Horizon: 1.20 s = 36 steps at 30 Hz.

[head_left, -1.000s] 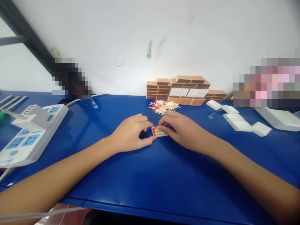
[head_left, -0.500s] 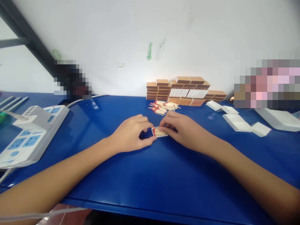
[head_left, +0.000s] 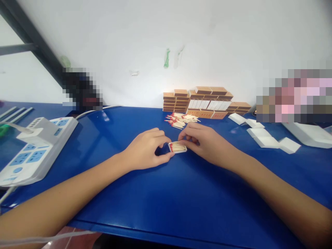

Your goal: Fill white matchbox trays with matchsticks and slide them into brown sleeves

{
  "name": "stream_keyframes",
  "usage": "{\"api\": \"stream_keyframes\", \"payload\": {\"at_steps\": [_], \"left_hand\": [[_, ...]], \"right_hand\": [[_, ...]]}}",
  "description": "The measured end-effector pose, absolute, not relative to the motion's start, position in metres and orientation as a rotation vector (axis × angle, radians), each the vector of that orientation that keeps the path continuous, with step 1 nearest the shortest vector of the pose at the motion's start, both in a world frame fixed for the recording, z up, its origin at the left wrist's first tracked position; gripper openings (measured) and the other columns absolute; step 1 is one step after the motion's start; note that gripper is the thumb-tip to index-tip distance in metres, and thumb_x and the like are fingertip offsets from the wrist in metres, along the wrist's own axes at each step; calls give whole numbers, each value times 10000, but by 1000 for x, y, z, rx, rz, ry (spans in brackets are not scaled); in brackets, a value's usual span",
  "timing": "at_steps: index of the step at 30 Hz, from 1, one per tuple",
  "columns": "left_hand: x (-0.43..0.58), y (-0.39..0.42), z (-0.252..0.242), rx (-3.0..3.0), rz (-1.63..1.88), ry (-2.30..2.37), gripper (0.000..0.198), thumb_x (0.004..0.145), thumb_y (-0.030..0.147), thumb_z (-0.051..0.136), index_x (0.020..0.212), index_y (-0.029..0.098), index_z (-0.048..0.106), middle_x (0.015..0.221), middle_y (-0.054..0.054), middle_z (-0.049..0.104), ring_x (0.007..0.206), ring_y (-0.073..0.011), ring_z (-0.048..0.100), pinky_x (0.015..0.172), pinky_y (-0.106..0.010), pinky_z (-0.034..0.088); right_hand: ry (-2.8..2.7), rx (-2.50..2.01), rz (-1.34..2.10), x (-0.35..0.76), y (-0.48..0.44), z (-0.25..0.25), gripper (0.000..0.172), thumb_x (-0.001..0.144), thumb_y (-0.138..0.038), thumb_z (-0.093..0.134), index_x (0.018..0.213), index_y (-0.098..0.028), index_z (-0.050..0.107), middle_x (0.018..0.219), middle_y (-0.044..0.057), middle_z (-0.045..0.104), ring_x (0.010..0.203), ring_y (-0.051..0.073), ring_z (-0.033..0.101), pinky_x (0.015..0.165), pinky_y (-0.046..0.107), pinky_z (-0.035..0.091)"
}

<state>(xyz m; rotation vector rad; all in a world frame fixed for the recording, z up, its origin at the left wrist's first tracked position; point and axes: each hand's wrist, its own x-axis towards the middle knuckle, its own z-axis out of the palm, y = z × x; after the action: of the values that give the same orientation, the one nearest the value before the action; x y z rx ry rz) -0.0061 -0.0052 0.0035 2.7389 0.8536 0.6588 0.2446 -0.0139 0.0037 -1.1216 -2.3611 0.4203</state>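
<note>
A small white matchbox tray (head_left: pixel 179 151) lies on the blue table, filled with matches (head_left: pixel 176 147) whose red heads point left. Thumb and forefinger of my left hand (head_left: pixel 147 148) grip the tray's left end from its near and far sides. My right hand (head_left: pixel 199 138) is closed, fingertips pinched at the far right corner of the tray; what is between them, if anything, is hidden. Just beyond the hands spreads a loose pile of matches (head_left: pixel 180 119), red heads mostly to the left.
Stacked matchboxes (head_left: pixel 207 103) stand along the wall behind the pile. Several white empty-looking trays (head_left: pixel 267 141) lie to the right, near a larger white box (head_left: pixel 308 135). A white power strip (head_left: pixel 36 152) with cables sits at the left.
My right fingertips have shifted slightly right and back off the matches, uncovering more of the tray. My left hand keeps its grip. The view has moved a little.
</note>
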Motion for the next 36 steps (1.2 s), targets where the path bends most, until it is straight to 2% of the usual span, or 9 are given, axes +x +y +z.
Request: {"api": "stream_keyframes", "payload": {"at_steps": [5,10,14,18,24,28,36], "left_hand": [[-6,-6,5,2748,662,850,227,927,356,696,1056,177,746,807,-18,632,790,-179,569,731,-316,474],[-5,-6,5,2745,657,840,237,933,359,691,1069,173,745,796,-14,626,773,-172,563,726,-312,470],[-5,-6,3,2753,645,836,241,930,363,692,1064,171,747,797,-17,624,770,-174,560,720,-312,464],[-5,-5,3,2751,654,833,240,934,363,688,1075,177,744,795,-13,626,767,-171,558,732,-314,465],[-8,-2,4,2738,659,870,248,938,368,681,1088,180,741,796,-16,626,781,-178,563,731,-316,468],[-7,-3,4,2745,645,872,242,934,367,687,1079,183,745,810,-21,636,786,-178,571,734,-316,471],[-8,-2,5,2746,650,880,250,933,371,689,1082,179,747,820,-23,645,791,-178,582,731,-312,475]], "right_hand": [[-2268,-1167,320,244,-8,1,85,990,-256,590,955,-228,663,843,29,602,719,173,542,677,316,446],[-2219,-1298,128,248,17,-11,125,978,-298,617,1021,-210,695,915,57,612,783,204,583,705,341,437],[-2226,-1285,153,246,29,-18,133,982,-313,615,950,-213,697,869,45,595,789,207,583,697,329,421],[-2266,-1309,150,248,30,-17,153,982,-286,597,857,-206,634,862,48,599,758,193,561,682,315,416],[-2377,-1345,176,262,23,-11,190,1014,-332,534,902,-202,616,958,84,624,793,206,581,702,333,438],[-2384,-1393,277,271,16,-9,257,1026,-415,507,911,-213,617,951,81,631,792,213,589,700,343,448],[-2394,-1508,374,285,11,-5,241,1005,-405,499,891,-227,614,930,73,655,757,209,607,679,347,464]]}}
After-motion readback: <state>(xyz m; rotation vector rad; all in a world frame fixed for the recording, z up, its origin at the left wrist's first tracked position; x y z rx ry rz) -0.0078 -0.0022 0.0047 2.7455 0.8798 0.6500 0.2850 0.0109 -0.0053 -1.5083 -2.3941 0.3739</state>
